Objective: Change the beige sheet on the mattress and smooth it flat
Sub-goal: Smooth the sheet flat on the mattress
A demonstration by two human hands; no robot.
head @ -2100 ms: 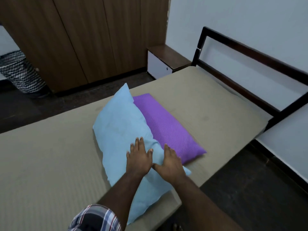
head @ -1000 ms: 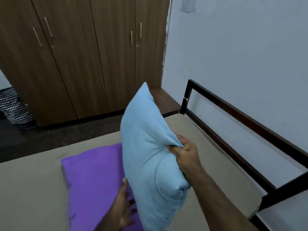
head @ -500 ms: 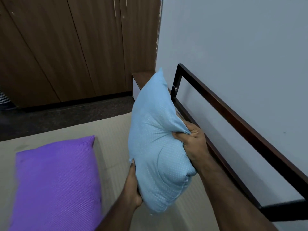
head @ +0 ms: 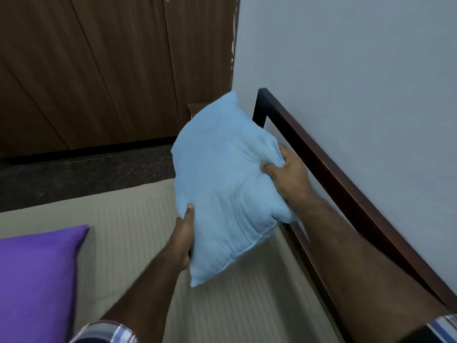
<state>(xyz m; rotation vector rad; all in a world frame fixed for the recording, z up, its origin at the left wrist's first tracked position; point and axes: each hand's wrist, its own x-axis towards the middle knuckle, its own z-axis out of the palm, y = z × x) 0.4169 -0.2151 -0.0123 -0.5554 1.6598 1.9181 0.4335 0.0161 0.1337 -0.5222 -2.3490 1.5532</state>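
A beige ribbed sheet (head: 138, 226) covers the mattress and lies flat where I can see it. I hold a light blue pillow (head: 222, 184) up in the air over the mattress end nearest the headboard. My right hand (head: 286, 172) grips a bunch of its fabric on the right side. My left hand (head: 184, 231) holds its lower left edge, thumb on the front and fingers hidden behind. A purple pillow (head: 37, 280) lies on the sheet at the lower left.
A dark wooden headboard rail (head: 331, 174) runs along the pale wall on the right. Brown wardrobe doors (head: 99, 70) stand across a dark floor strip (head: 81, 174). A small wooden side unit (head: 194, 108) peeks out behind the blue pillow.
I lifted the blue pillow off the purple one and off the bed. Since then it has moved right toward the headboard and tilted, with my left hand shifting up onto its lower left edge.
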